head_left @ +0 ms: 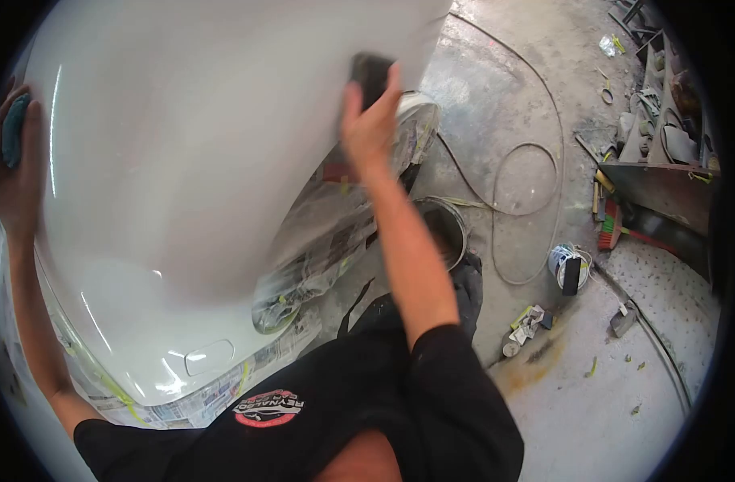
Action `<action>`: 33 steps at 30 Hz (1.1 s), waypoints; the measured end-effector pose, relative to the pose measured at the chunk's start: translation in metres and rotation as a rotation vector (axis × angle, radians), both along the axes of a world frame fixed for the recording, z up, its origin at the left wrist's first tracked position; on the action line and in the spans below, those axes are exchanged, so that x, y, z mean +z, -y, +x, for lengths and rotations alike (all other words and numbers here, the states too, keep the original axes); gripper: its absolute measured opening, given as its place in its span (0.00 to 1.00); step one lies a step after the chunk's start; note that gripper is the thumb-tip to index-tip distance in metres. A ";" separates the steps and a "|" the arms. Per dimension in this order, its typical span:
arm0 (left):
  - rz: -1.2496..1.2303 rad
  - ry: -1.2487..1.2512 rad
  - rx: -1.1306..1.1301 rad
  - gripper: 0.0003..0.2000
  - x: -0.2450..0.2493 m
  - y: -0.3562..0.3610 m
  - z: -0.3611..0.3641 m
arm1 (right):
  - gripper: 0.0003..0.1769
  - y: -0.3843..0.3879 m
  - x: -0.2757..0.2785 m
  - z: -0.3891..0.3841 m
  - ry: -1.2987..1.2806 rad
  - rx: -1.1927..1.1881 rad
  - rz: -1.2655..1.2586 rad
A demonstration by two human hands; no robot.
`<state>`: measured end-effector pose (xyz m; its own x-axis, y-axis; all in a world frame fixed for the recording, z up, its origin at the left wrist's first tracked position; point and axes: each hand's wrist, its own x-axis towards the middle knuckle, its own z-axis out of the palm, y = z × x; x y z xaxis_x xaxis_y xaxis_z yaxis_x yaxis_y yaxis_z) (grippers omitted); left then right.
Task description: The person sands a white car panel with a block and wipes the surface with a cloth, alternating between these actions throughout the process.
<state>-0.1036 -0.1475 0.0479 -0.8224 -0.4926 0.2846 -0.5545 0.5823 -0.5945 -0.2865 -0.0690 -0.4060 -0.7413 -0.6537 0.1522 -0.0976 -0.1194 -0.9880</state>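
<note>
A smooth white car body panel (182,161) fills the left and middle of the view. My right hand (370,132) grips a dark sanding block (370,74) against the panel near its right edge; hand and block are slightly smeared by motion. At the far left, my left hand (18,189) rests along the panel's other side, with a teal sponge-like pad (14,131) held in its fingers. Part of that hand falls into the dark lens border. Clear masking film (327,221) covers the opening under the panel's right edge.
Newspaper masking (194,406) lines the panel's lower edge. A dark bucket (456,229) stands by my right arm. A looped hose (496,209) lies on the floor. Farther right are a white bucket (562,261), a brush (611,225) and stacked parts (673,145).
</note>
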 end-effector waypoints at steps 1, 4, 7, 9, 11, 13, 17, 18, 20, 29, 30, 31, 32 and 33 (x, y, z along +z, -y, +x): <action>-0.007 -0.004 -0.005 0.15 0.000 -0.002 0.002 | 0.43 0.021 -0.020 -0.023 0.071 -0.006 -0.010; 0.003 -0.001 -0.062 0.15 -0.002 -0.009 -0.007 | 0.40 0.040 -0.025 -0.060 0.251 0.066 0.108; -0.030 0.003 -0.042 0.14 0.000 -0.006 0.000 | 0.43 0.019 -0.005 -0.011 -0.046 -0.117 0.016; -0.041 0.007 -0.036 0.14 0.004 -0.001 0.002 | 0.45 -0.037 0.030 0.039 -0.071 -0.003 -0.030; -0.020 -0.004 -0.001 0.13 -0.001 -0.001 0.005 | 0.45 -0.035 0.020 0.034 -0.066 0.042 -0.017; 0.002 -0.040 0.048 0.13 -0.007 -0.004 0.004 | 0.45 -0.002 -0.002 -0.001 -0.032 0.010 -0.006; -0.007 0.078 -0.050 0.13 0.008 0.000 0.000 | 0.39 0.063 -0.042 -0.075 0.201 0.022 0.159; 0.000 0.090 -0.087 0.12 0.010 -0.001 -0.002 | 0.40 0.057 -0.034 -0.069 0.227 0.029 0.158; -0.017 0.024 -0.077 0.13 0.000 -0.008 -0.011 | 0.42 0.032 -0.008 -0.037 0.100 -0.017 0.078; -0.040 -0.001 -0.067 0.12 -0.005 -0.016 -0.018 | 0.38 0.075 -0.018 -0.088 0.137 0.054 0.170; -0.033 -0.001 -0.076 0.12 -0.007 -0.016 -0.021 | 0.39 0.083 -0.011 -0.099 0.159 0.053 0.270; -0.026 -0.004 -0.081 0.12 -0.008 -0.018 -0.023 | 0.39 0.081 -0.005 -0.093 0.150 0.041 0.246; -0.021 -0.039 -0.087 0.12 -0.011 -0.018 -0.022 | 0.40 0.069 0.005 -0.079 0.141 0.030 0.225; -0.043 -0.039 -0.089 0.12 -0.012 -0.019 -0.023 | 0.40 0.054 0.018 -0.064 0.129 0.018 0.204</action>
<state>-0.1265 -0.1285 0.0363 -0.8502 -0.4046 0.3368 -0.5250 0.6045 -0.5992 -0.3508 -0.1234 -0.3884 -0.7342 -0.6742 -0.0795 0.0315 0.0831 -0.9960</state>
